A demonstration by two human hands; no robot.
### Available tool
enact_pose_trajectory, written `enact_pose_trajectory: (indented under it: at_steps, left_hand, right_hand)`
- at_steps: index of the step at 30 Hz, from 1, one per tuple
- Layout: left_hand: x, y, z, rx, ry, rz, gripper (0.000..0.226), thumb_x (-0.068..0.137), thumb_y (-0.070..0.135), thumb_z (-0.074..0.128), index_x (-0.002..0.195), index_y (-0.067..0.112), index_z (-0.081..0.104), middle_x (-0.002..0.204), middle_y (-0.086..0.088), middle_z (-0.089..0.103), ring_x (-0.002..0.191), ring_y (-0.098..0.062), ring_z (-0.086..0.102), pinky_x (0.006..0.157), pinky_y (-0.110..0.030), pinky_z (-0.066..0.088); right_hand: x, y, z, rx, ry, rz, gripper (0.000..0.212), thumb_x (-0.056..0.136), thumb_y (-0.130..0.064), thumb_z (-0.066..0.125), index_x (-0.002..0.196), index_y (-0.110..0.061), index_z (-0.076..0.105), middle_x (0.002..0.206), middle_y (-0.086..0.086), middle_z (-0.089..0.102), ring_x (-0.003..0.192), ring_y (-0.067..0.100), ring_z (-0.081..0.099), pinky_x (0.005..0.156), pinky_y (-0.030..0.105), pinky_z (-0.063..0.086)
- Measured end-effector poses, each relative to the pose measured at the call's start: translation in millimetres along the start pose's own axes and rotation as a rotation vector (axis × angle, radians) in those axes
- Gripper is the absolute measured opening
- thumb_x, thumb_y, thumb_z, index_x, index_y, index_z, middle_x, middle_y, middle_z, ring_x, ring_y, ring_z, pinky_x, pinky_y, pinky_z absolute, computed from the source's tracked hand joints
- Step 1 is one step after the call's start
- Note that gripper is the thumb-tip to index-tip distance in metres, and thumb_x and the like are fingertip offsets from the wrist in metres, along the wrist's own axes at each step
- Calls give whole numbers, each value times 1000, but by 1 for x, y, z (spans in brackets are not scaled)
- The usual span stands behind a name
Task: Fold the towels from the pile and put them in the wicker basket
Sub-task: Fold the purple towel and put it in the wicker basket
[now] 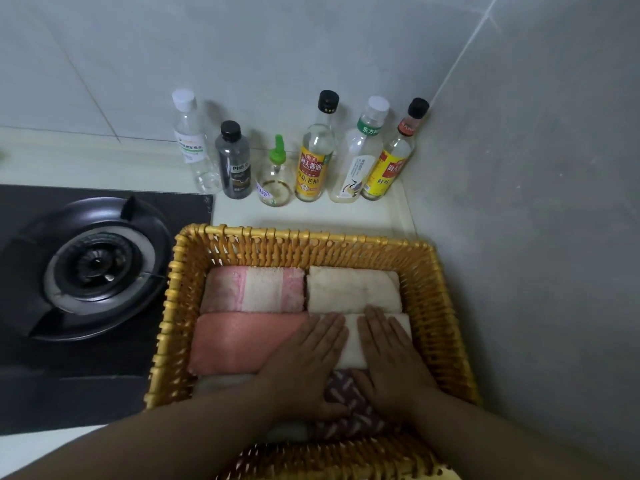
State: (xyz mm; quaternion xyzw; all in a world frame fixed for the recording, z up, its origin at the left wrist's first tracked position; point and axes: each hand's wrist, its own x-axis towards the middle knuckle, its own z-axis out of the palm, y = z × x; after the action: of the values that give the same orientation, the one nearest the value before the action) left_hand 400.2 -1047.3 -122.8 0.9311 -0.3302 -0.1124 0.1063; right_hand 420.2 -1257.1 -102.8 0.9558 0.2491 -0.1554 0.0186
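Both grips lie flat and apart, palms down, fingers straight, clamped on nothing. The left grip (304, 365) presses where the salmon towel (239, 341) meets the white towel (353, 341). The right grip (391, 362) presses the white towel's right half. Both palm heels rest on the patterned towel (346, 393) in the near row.

Location of task items: the wicker basket (304, 237) stands on the table (363, 216), close against the side wall (536, 237) and touching or overlapping the edge of the gas hob (97, 265). Six folded towels are visible inside, in three rows of two. The far row holds a pink-and-cream striped towel (256, 289) and a cream towel (353, 289), laid edge to edge. A grey towel (221, 381) shows partly under the left forearm. No unfolded pile is in view.

Assessment: the flat, downward pressure appears intended to seat the white towel level with its neighbours and to flatten the fold, not to lift anything. Side-by-side packing keeps each fold closed against the next. The basket floor looks fully covered, so the task appears near or at completion. Whether towels remain outside the view cannot be determined.

Other items: a row of bottles (311, 161) stands against the back wall, well apart from the work.
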Motion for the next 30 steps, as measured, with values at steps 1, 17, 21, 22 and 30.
enact_pose_trajectory:
  at_steps: [1, 17, 21, 22, 30]
  left_hand:
    - [0, 1, 0, 7, -13, -2, 115, 74, 85, 36, 145, -4, 35, 153, -25, 30, 144, -35, 27, 115, -46, 12]
    - [-54, -39, -45, 61, 37, -365, 94, 91, 72, 21, 146, -2, 35, 153, -23, 31, 141, -35, 32, 110, -43, 18]
    - [-55, -41, -30, 92, -9, -381, 95, 89, 72, 24, 143, -5, 39, 150, -26, 35, 140, -38, 34, 111, -49, 26]
    - [-54, -40, -27, 99, -1, -380, 95, 89, 72, 25, 141, -6, 41, 148, -27, 38, 138, -39, 36, 112, -50, 28]
    - [-45, -46, -10, 90, 35, -415, 100, 72, 69, 52, 135, -8, 49, 143, -28, 45, 135, -40, 42, 108, -49, 24]
  right_hand:
    - [0, 0, 0, -4, -2, -5, 80, 96, -60, 21, 151, -2, 26, 158, 19, 22, 146, 29, 21, 114, 42, 16]
    - [5, -17, -29, -132, -47, -400, 105, 75, -82, 32, 154, -14, 21, 157, 18, 19, 145, 33, 14, 112, 49, 9]
    - [11, -16, -27, -114, -108, -371, 110, 72, -88, 31, 155, -17, 17, 157, 23, 19, 146, 35, 9, 111, 50, 10]
    - [12, -16, -24, -101, -107, -368, 111, 71, -88, 32, 156, -17, 16, 157, 23, 20, 146, 35, 8, 111, 51, 10]
    - [18, -15, -9, -42, -84, -367, 111, 72, -83, 40, 156, -16, 13, 160, 23, 10, 149, 36, 4, 113, 55, 7]
